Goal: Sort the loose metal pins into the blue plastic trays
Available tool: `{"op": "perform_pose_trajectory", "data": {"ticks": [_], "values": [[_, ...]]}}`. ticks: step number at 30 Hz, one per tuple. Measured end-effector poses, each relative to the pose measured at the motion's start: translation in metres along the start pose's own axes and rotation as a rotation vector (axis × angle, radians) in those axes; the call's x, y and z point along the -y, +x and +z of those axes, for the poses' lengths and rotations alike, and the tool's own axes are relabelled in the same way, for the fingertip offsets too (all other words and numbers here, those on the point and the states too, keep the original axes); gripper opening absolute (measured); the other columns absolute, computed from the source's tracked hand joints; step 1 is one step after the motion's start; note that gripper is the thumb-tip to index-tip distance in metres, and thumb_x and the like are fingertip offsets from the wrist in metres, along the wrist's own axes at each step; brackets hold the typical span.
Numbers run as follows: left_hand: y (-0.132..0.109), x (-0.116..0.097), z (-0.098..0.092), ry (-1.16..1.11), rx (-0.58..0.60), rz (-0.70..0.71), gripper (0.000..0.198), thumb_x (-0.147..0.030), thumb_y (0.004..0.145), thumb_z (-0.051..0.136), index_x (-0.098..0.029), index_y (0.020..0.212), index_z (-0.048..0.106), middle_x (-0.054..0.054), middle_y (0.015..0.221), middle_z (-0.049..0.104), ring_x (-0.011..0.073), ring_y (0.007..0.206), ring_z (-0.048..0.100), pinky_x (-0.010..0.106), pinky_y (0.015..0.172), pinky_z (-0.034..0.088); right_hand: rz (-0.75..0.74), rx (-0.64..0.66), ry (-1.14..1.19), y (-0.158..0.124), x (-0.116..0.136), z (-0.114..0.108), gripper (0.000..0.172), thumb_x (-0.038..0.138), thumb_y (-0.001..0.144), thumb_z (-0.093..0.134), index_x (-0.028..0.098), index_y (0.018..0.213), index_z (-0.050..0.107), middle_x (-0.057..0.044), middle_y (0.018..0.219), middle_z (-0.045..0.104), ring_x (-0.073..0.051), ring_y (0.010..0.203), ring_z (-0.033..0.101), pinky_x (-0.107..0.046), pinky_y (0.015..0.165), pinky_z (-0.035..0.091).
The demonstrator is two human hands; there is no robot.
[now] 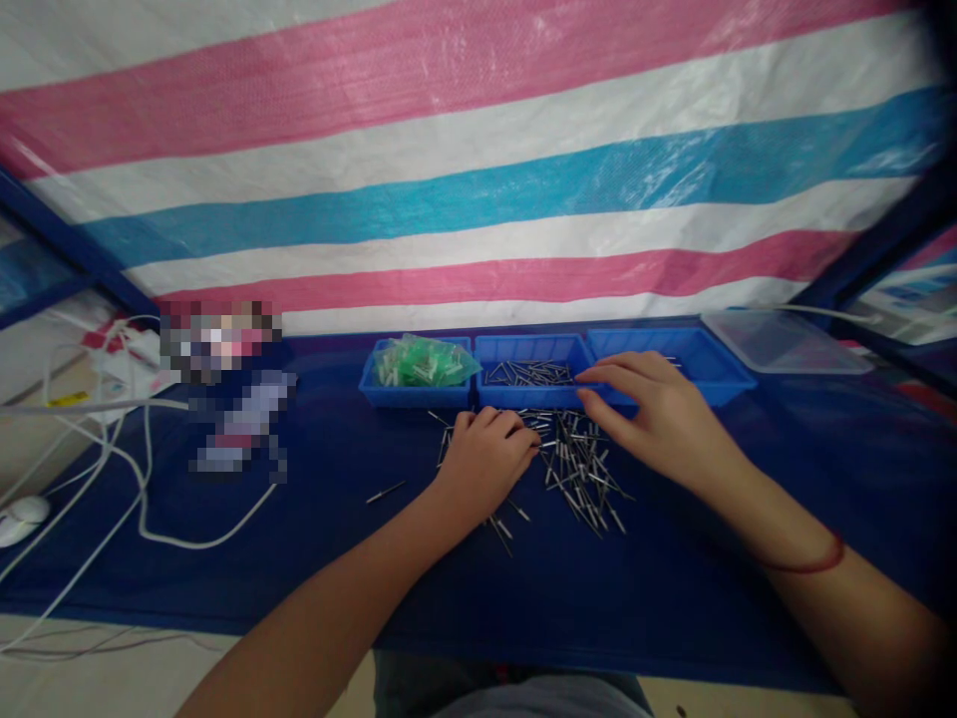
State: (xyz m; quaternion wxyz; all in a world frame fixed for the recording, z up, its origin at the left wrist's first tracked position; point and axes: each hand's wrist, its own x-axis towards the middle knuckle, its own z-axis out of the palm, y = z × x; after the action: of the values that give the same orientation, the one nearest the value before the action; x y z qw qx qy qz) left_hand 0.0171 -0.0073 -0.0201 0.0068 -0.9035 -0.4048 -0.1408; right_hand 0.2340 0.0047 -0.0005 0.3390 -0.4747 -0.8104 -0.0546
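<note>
My left hand (485,461) rests curled on the blue table cloth (336,558), fingers closed at the left edge of a pile of small metal pins (579,469); what they pinch is too small to name. My right hand (650,409) reaches over the pile to the front rim of the middle blue tray (532,394), which holds more pins. Its fingers are stretched forward and apart, with the fingertips at the tray's edge. A red string circles my right wrist.
A left blue tray (415,391) holds a bag of green parts (426,361); a third blue tray (703,367) and a clear plastic lid (785,341) lie to the right. White cables (142,479) and a mouse (22,519) sit at the left. A striped tarp hangs behind.
</note>
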Motion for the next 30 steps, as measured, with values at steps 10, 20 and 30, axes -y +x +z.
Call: {"op": "perform_pose_trajectory", "data": {"ticks": [10,20,30], "values": [[0.000,0.005,0.006,0.128,-0.042,-0.028,0.014,-0.025,0.094,0.047,-0.019,0.095,0.059,0.004,0.092,0.061,0.0199,0.086,0.053,0.035,0.073,0.033,-0.122,0.098,0.120,-0.001,0.021,0.008,0.014,0.023,0.087,0.052,0.019,0.090,0.065,-0.008,0.091,0.067,-0.022,0.085,0.059,-0.040,0.081,0.046],[0.004,0.005,-0.001,-0.405,-0.196,-0.078,0.019,-0.023,0.096,0.038,-0.018,0.107,0.053,0.006,0.102,0.062,0.0178,0.096,0.058,0.031,0.085,0.043,-0.140,0.252,0.135,-0.004,0.024,0.014,0.018,0.023,0.091,0.047,0.017,0.095,0.064,-0.008,0.092,0.067,-0.022,0.086,0.059,-0.038,0.079,0.046],[0.007,0.000,-0.002,-0.898,-0.292,-0.308,0.021,-0.031,0.084,0.060,-0.017,0.100,0.057,0.003,0.087,0.064,0.0144,0.079,0.062,0.026,0.074,0.049,0.155,0.227,0.425,-0.008,0.030,0.022,0.016,0.028,0.088,0.051,0.021,0.088,0.066,-0.002,0.089,0.070,-0.017,0.082,0.064,-0.028,0.074,0.049]]}}
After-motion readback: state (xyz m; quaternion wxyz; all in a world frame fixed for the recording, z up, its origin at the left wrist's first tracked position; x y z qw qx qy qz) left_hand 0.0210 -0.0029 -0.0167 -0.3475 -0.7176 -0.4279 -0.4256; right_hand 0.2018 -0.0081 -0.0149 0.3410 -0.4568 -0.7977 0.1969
